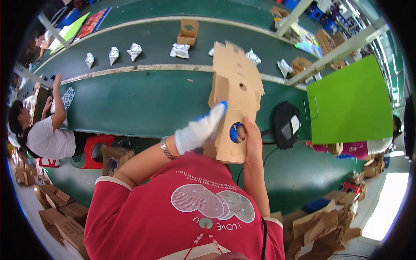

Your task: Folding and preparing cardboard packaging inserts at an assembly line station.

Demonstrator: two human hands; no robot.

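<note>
A flat, unfolded brown cardboard box (237, 97) stands upright before my chest, with tabs along its sides and two round holes. My right hand (253, 141), bare, grips its lower right edge with the thumb in front. Through the larger lower hole, bare fingers and something blue show behind the sheet. My left hand (200, 128), in a white glove with blue fingertips, is closed at the left edge, a blue tip lying on the front. That glove is slightly blurred, and its remaining fingers are partly hidden.
Beyond the green bench (143, 99) runs a dark belt (158, 41) carrying several white-wrapped items (134, 51) and an open small box (188, 32). A black bag (286, 125) and green board (351, 102) are right. A co-worker (50, 134) sits left by a red stool (93, 149).
</note>
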